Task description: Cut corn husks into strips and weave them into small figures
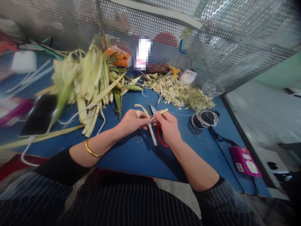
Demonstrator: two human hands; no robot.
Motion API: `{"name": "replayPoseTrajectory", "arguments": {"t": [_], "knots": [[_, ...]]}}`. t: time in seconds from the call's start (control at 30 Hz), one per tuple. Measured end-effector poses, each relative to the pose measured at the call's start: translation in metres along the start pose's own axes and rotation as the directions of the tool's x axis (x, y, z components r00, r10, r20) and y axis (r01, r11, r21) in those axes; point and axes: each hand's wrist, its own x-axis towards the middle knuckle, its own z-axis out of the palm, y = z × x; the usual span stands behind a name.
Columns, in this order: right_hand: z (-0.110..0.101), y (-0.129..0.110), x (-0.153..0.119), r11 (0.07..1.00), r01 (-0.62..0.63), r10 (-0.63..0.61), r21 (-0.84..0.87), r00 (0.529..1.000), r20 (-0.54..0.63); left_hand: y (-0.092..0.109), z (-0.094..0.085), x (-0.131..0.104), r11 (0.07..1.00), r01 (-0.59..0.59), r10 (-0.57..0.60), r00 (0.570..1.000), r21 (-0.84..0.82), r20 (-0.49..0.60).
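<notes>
My left hand pinches a pale, narrow corn husk strip, which curls up over the fingers and hangs down toward the table. Close beside it, my right hand is closed on a thin, tightly rolled husk piece, whose end sticks out past the thumb. The fingertips of both hands nearly meet. Beneath my right hand lies a pair of scissors with red handles, partly covered by that hand. A thin thread runs from near my right hand toward a black spool-like object wound with white cord.
On the blue table, a pile of corn husks stands left, with shredded husk scraps behind my hands. A dark-screened phone with a white cable lies left; a magenta box sits right. A perforated metal panel rises behind.
</notes>
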Motion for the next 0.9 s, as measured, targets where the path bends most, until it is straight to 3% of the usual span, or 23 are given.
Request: {"name": "replayPoseTrajectory", "arguments": {"t": [0.17, 0.33, 0.47, 0.57, 0.67, 0.73, 0.83, 0.9], "knots": [[0.000, -0.001, -0.002, 0.998, 0.066, -0.067, -0.018, 0.995, -0.079, 0.000, 0.000, -0.001, 1.000, -0.010, 0.012, 0.999, -0.030, 0.051], [-0.002, -0.004, 0.001, 1.000, -0.027, 0.027, 0.000, 0.998, -0.061, -0.001, -0.001, -0.001, 0.984, 0.021, -0.015, 0.999, -0.179, 0.038], [-0.003, -0.008, 0.003, 0.999, -0.025, 0.027, 0.023, 0.998, -0.049, -0.002, -0.001, 0.000, 0.961, 0.049, -0.051, 0.999, -0.274, 0.001], [-0.003, -0.010, 0.004, 0.998, 0.037, -0.032, 0.045, 0.993, -0.114, -0.001, -0.001, -0.001, 0.977, -0.038, 0.017, 0.995, -0.210, -0.102], [-0.005, -0.011, 0.006, 0.990, 0.118, -0.100, 0.075, 0.974, -0.204, 0.002, -0.001, -0.003, 0.979, -0.178, 0.146, 0.952, -0.097, -0.269], [-0.006, -0.011, 0.007, 0.983, 0.166, -0.141, 0.085, 0.961, -0.240, 0.003, -0.002, -0.004, 0.973, -0.226, 0.199, 0.929, -0.052, -0.311], [-0.007, -0.013, 0.004, 0.979, 0.202, -0.190, 0.029, 0.954, -0.231, 0.005, -0.002, -0.006, 0.975, -0.220, 0.215, 0.946, 0.005, -0.245], [-0.006, -0.016, 0.001, 0.975, 0.215, -0.222, -0.061, 0.961, -0.167, 0.005, -0.001, -0.006, 0.978, -0.207, 0.203, 0.966, -0.008, -0.160]]}}
